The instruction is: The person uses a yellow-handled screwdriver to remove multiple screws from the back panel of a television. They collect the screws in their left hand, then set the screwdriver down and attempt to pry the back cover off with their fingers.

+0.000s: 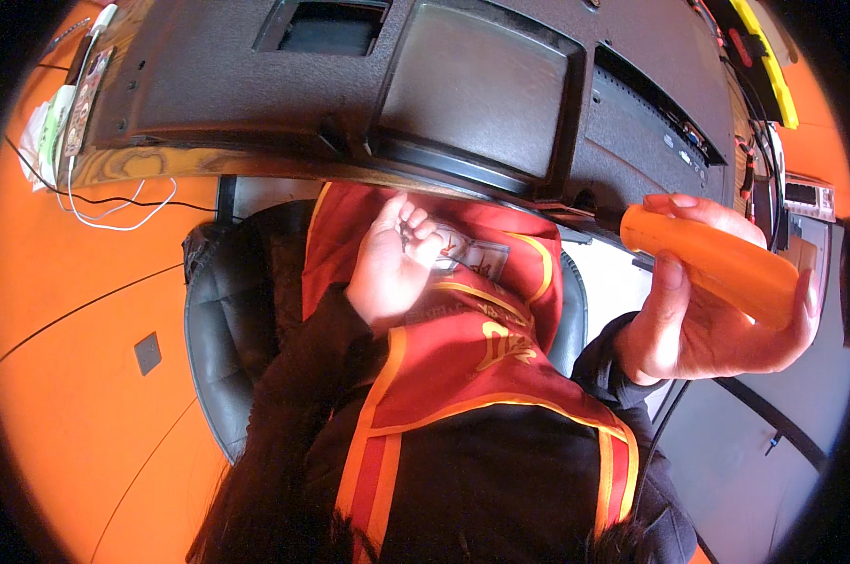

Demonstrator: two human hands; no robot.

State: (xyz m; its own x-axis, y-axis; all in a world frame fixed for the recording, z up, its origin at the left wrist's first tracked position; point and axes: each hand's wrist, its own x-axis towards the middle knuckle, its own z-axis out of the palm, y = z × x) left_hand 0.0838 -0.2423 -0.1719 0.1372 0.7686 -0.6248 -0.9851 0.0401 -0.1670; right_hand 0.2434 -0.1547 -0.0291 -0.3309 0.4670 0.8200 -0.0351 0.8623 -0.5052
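Right hand point(721, 329) grips an orange-handled tool point(721, 263) by the near edge of a black casing point(256, 103) — best kept steady — while left hand point(394, 268) half-curls, contents unclear.

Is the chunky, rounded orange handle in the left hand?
No, the right hand holds the chunky, rounded orange handle, well apart from the left hand.

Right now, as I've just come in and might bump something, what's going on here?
A person in a red apron with orange edging has the right grip closed around a thick orange-handled tool, its dark end by the near edge of a large black plastic housing on a wood-grain table. The left grip is near that edge, fingers curled; whether it holds anything is unclear.
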